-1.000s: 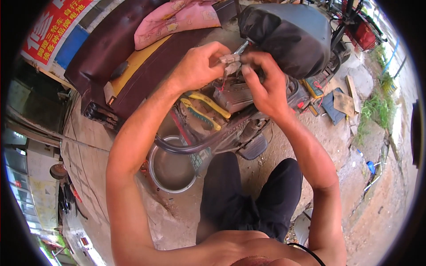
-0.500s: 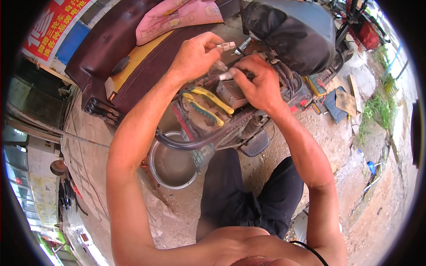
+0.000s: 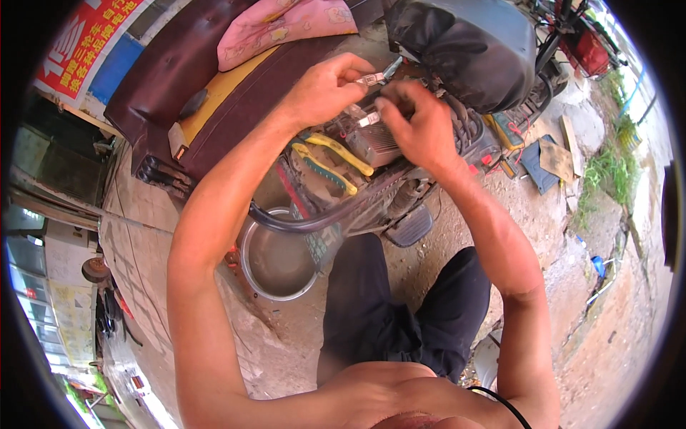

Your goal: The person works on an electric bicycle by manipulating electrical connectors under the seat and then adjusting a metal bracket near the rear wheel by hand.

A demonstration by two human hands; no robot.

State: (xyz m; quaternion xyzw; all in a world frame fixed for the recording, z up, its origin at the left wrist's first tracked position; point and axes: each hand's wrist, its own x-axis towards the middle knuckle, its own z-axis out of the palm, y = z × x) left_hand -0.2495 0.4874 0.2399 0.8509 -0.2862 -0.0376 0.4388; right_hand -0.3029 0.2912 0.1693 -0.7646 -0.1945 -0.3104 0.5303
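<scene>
A small white plastic connector (image 3: 370, 79) is pinched between the thumb and fingers of my left hand (image 3: 332, 89). Close beside it, my right hand (image 3: 418, 118) has its fingers curled together; what lies between them is hidden and slightly blurred. Another white connector (image 3: 369, 119) sits just below the right fingertips, over a grey finned metal box (image 3: 375, 146). A pointed metal piece (image 3: 392, 68) sticks up beyond the left fingers. Pliers with yellow-and-green handles (image 3: 325, 174) rest on the vehicle frame, nearer to me.
A metal basin (image 3: 280, 292) stands on the ground below the frame's curved black tube (image 3: 307, 224). Left is a maroon bench seat (image 3: 250, 107) with a pink cloth (image 3: 286, 32). A black-covered seat (image 3: 464, 53) stands behind my right hand; a yellow multimeter (image 3: 504, 132) lies right.
My left hand has shifted slightly right with its connector, closer to the right hand. My right fingers have risen away from the lower white connector.
</scene>
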